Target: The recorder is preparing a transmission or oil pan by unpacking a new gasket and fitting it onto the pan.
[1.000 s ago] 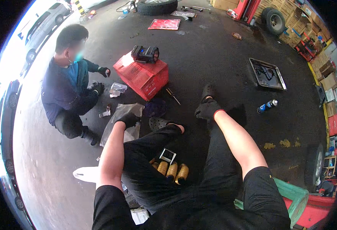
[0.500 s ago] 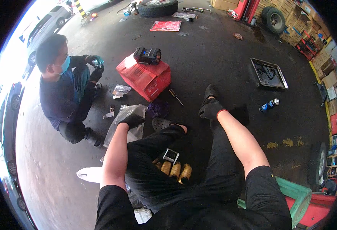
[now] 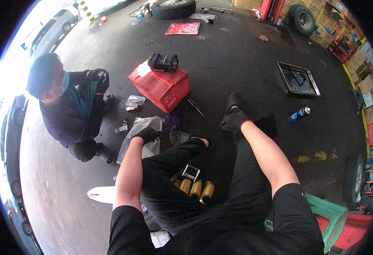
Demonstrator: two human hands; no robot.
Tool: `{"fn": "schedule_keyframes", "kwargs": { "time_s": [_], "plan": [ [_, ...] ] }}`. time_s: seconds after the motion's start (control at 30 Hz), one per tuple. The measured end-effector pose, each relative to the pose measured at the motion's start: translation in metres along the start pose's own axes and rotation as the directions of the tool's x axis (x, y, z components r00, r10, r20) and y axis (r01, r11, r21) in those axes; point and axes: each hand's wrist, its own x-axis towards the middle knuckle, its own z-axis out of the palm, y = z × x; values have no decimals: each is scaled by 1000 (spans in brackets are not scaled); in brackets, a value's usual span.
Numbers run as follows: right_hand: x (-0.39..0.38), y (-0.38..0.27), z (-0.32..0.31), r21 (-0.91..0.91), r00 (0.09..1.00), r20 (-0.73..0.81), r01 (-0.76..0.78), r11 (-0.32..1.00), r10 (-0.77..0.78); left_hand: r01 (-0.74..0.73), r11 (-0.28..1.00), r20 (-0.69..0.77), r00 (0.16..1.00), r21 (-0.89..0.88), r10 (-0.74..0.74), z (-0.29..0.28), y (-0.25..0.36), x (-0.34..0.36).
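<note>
Nearest, gold ribbed cylinders point(image 3: 196, 189) sit bunched; a stray kick could scatter them. Farther left, the left hand point(image 3: 149, 135) has curled fingers over a clear plastic sheet point(image 3: 152, 147); whether they grip it, I cannot tell. The right hand point(image 3: 235, 120) bends its fingers just near of the right shoe point(image 3: 233, 100), hold unclear. Beyond, the screwdriver point(image 3: 195, 107) could roll underfoot; bumping the red box point(image 3: 169, 91) could topple its lamp point(image 3: 163, 62).
</note>
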Motion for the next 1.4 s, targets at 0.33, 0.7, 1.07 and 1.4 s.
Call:
{"fn": "schedule_keyframes", "kwargs": {
  "time_s": [0.33, 0.7, 1.07, 1.4],
  "plan": [
    [-16, -12, -22, 191, 1000, 26, -16, 981, 12, 7, 868, -397, 891, 497, 221, 9, 71, -46],
    [-17, -15, -24, 75, 999, 15, -51, 996, 50, -29, 943, -444, 877, 332, 183, 7, 69, -51],
    [-11, -12, -13, 45, 998, -22, -59, 997, 60, -54, 930, -463, 856, 364, 231, 7, 69, -47],
    [-19, -14, -23, 41, 1000, -18, 12, 999, -11, 172, 984, -166, 972, 36, -164, 7, 31, -22]
  ]
}}
